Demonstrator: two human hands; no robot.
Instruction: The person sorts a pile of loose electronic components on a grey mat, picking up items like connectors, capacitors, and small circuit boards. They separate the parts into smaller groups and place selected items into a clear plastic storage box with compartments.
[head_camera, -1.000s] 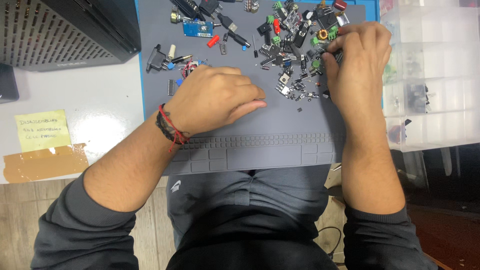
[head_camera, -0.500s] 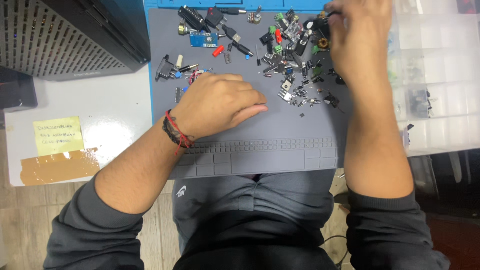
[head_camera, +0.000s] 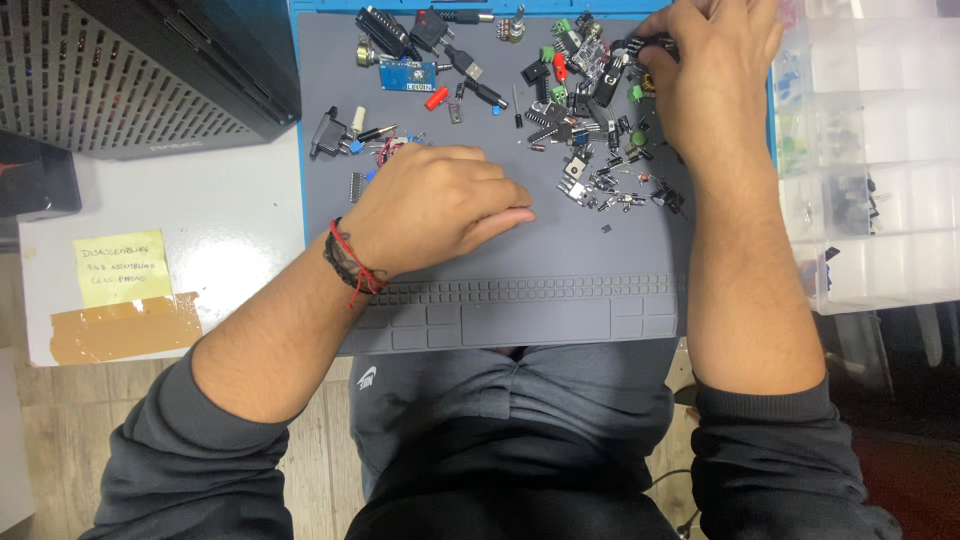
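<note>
My left hand (head_camera: 440, 205) lies palm down on the grey work mat (head_camera: 520, 300), fingers curled together and nothing visible in it. Just past its knuckles lie a few small parts with red wires (head_camera: 385, 150). My right hand (head_camera: 715, 75) reaches to the mat's far right corner, over a heap of small electronic components (head_camera: 590, 110). Its fingertips pinch a small black component (head_camera: 650, 45) at the top of that heap. More tiny black and silver parts (head_camera: 610, 195) are scattered left of my right wrist.
A black perforated computer case (head_camera: 140, 70) stands at the far left. A clear plastic compartment box (head_camera: 870, 150) sits right of the mat. A yellow note (head_camera: 122, 268) and brown tape (head_camera: 125, 328) are stuck on the white table. A blue circuit board (head_camera: 407, 74) and black plugs (head_camera: 430, 25) lie at the mat's far edge.
My right hand lifted from the right side of the heap to its far top edge and now pinches a black part there. My left hand stayed in place.
</note>
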